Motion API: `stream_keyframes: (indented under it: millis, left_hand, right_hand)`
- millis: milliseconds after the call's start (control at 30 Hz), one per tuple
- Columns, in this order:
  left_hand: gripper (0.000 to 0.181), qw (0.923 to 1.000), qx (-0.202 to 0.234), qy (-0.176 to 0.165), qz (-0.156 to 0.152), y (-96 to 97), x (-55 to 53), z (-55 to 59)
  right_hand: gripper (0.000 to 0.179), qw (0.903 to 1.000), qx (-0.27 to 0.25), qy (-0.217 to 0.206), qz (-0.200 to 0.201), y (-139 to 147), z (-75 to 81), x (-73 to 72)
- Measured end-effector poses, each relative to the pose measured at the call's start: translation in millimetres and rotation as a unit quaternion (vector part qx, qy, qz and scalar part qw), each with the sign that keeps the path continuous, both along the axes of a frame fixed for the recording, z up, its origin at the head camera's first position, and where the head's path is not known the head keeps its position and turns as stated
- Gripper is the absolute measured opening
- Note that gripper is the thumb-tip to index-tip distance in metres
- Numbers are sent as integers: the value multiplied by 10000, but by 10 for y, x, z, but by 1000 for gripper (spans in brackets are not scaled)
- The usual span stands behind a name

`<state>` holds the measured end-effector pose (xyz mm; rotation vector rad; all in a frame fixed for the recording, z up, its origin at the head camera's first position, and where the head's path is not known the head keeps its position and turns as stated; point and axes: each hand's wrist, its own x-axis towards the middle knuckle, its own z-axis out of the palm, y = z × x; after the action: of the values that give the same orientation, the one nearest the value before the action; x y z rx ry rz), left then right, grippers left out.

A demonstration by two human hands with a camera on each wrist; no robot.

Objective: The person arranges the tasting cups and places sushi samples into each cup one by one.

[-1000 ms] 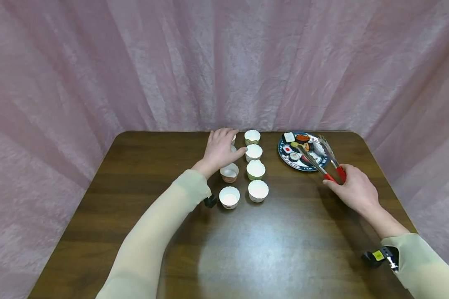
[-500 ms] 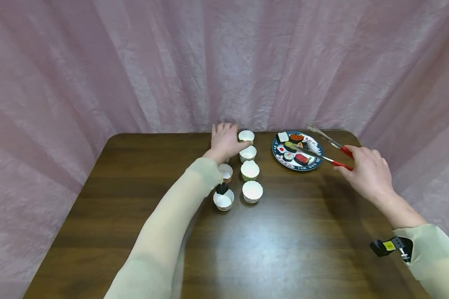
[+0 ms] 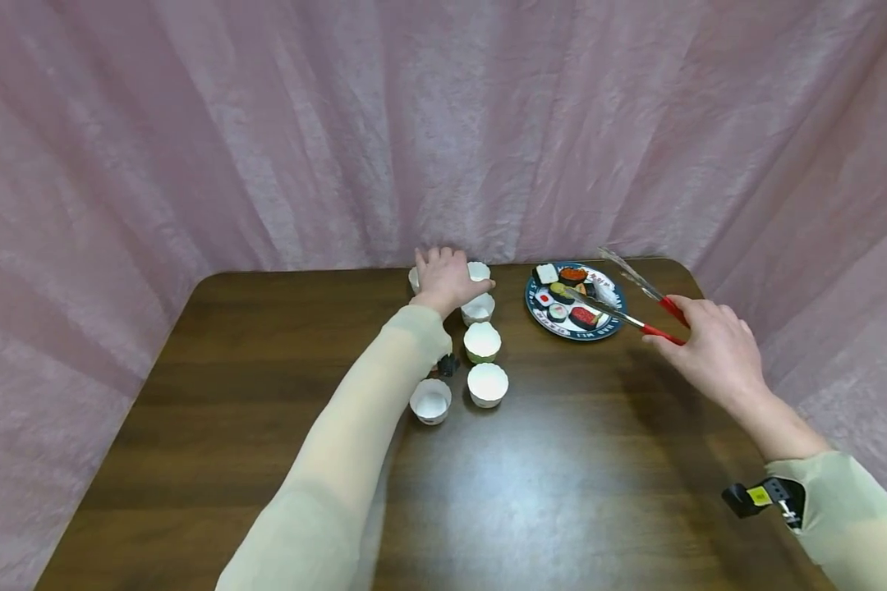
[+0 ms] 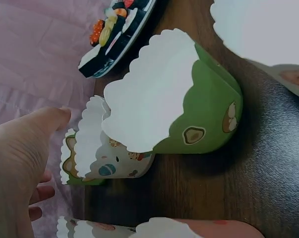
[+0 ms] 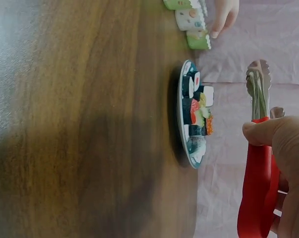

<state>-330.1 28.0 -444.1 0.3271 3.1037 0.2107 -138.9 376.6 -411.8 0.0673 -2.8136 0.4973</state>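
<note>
Two columns of scalloped paper baking cups stand toward the back of the dark wooden table; a green cup [image 4: 213,124] shows large in the left wrist view. My left hand [image 3: 446,281] hovers over the far cups, thumb stretched to the right and fingers loosely spread, holding nothing visible. It hides part of the left column. My right hand [image 3: 713,349] grips red-handled metal tongs [image 5: 258,183], their arms spread apart. The tongs' tips are above the round plate [image 3: 530,297] of toy-like sushi [image 3: 583,318], and no piece is between them.
A pink curtain [image 3: 340,148] hangs right behind the table's back edge. The nearest cups are a white one [image 3: 430,402] and another white cup [image 3: 487,384]. Bare wooden tabletop [image 3: 266,394] extends left of the cups and in front of them.
My left hand has shifted slightly toward the back right over the cups. The tongs have lifted and spread wider over the plate. The head view has turned a little.
</note>
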Motion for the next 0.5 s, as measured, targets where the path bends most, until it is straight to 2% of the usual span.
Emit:
stream_keyframes:
  millis: [133, 367, 500]
  left_hand:
    - [90, 9996, -187, -142, 131, 48, -62, -36]
    - [97, 9955, -584, -356, 657, 105, -146, -54]
    - [102, 9931, -681, -569, 764, 122, -193, -46]
  right_hand:
    - [64, 10000, -49, -70, -35, -7, -33, 45]
    - [65, 9999, -72, -67, -55, -36, -78, 135]
    - [65, 9998, -119, -97, -112, -30, -77, 156]
